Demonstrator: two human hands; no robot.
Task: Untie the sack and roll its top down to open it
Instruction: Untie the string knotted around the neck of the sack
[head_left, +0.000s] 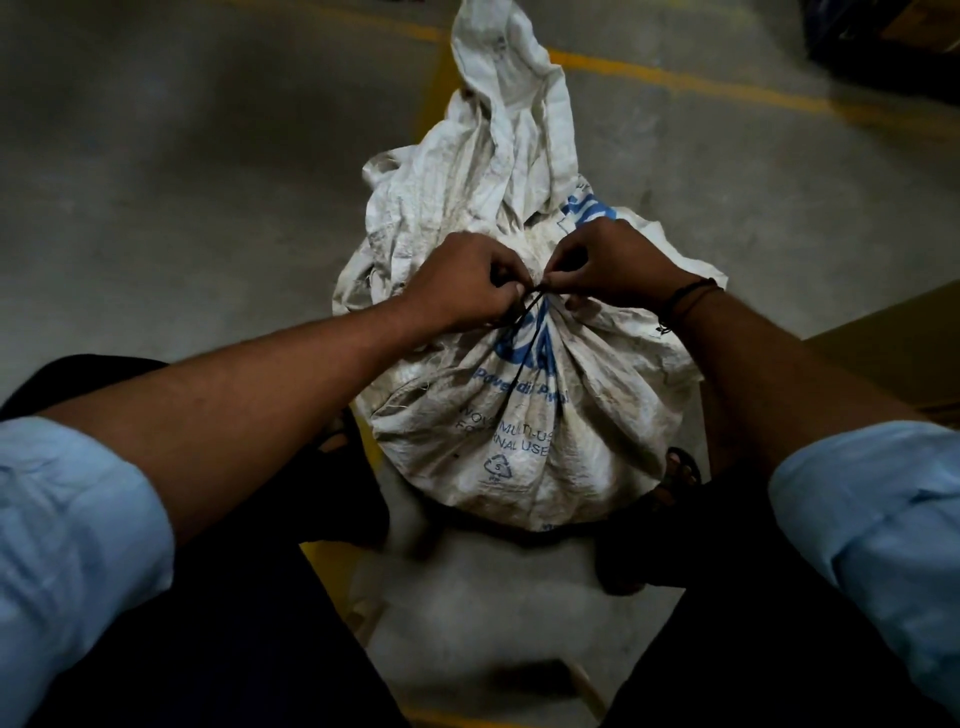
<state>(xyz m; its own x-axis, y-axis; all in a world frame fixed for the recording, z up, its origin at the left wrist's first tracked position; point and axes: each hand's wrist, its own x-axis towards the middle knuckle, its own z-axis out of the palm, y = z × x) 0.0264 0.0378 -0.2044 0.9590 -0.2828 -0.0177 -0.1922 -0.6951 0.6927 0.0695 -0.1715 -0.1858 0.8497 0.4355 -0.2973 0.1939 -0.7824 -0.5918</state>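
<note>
Sack (519, 447) stands near me on the concrete floor (208, 182), neck cinched by a black cord (521, 338). My left hand (462, 283) and right hand (608, 265) both pinch its knot (537, 289). I'm untying, and I judge it next needs picking loose.

One white sack (519, 441), one black cord (521, 328), two hands: left (462, 283), right (613, 265).

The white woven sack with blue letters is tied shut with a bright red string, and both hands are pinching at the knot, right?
Not quite. The head view shows the white woven sack is tied shut with a thin black cord, not a bright red string. The rest is right: the left hand and the right hand are both pinching at the knot.
</note>
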